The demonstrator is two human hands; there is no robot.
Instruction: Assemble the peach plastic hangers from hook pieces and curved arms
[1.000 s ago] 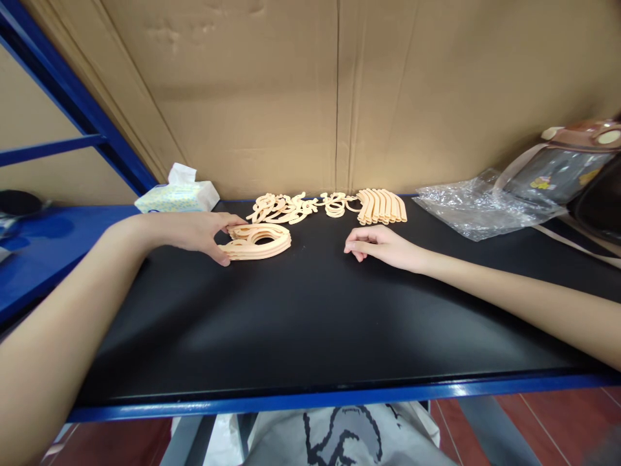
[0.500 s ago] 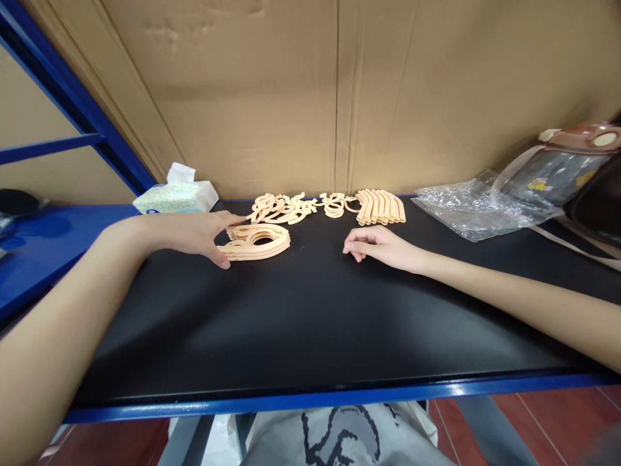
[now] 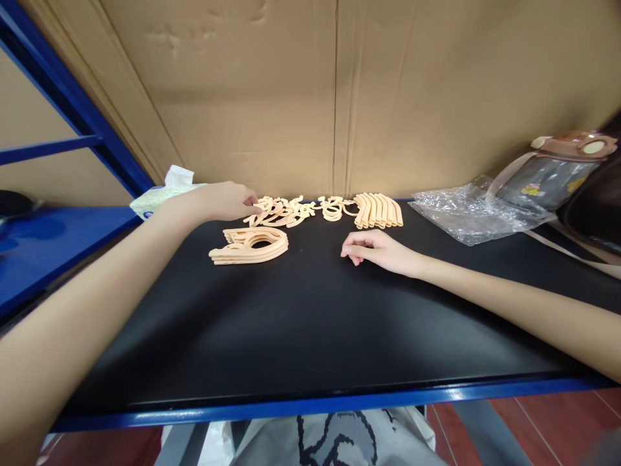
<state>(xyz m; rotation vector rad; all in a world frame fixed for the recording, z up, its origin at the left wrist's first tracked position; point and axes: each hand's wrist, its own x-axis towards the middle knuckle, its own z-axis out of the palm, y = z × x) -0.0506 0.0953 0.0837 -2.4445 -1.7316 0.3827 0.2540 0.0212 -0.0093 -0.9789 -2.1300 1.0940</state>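
Note:
My left hand [image 3: 226, 200] reaches to the left end of a loose heap of beige curved plastic pieces [image 3: 291, 210]. Its fingers are bent and closed on a piece at the heap's edge; the grip is partly hidden. Just below this hand lies a neat stack of beige curved plastic arms [image 3: 262, 249], untouched. My right hand [image 3: 371, 249] rests on the black tabletop [image 3: 310, 323] with its fingers curled and nothing in them. Behind it stands a row of beige curved tubes [image 3: 378, 210], and left of that lie hook-shaped beige pieces [image 3: 332, 208].
A tissue pack [image 3: 150, 199] sits at the back left, partly behind my left arm. Clear plastic wrap [image 3: 458, 210] and a strapped bottle [image 3: 548, 178] are at the back right. Cardboard [image 3: 242, 97] closes off the back. A blue edge [image 3: 310, 401] runs along the front.
My left hand has let go of the stack of curved arms and moved back and right to the loose heap. My right hand stays in place, still curled.

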